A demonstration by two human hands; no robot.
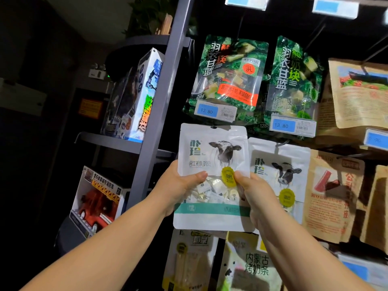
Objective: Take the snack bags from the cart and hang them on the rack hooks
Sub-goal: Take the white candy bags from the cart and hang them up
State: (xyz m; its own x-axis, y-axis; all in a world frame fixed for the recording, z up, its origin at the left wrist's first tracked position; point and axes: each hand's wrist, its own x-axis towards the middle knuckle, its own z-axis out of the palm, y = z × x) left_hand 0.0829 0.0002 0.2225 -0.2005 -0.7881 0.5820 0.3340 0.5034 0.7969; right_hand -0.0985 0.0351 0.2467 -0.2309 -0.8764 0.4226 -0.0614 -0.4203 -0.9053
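Item 1: white cow-print snack bag (212, 162), upright, held up just right of the grey rack post (159, 85), below a green kale bag (228, 74) with a 13.80 price tag (214, 111). Left hand (180, 185) grips its left edge, thumb across the front. Right hand (252, 192) pinches its right edge (thumb beside the yellow seal (227, 175)). Item 2: matching bag (281, 175), hanging just beside it on the right. Left shelving: 1 boxed toy fire truck (96, 198).

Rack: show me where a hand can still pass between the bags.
Bare dark strip between the grey post and the left kale bag, running down to the held cow bag. Another band above it, under the price tags. Rightward, kraft bags overlap tightly.
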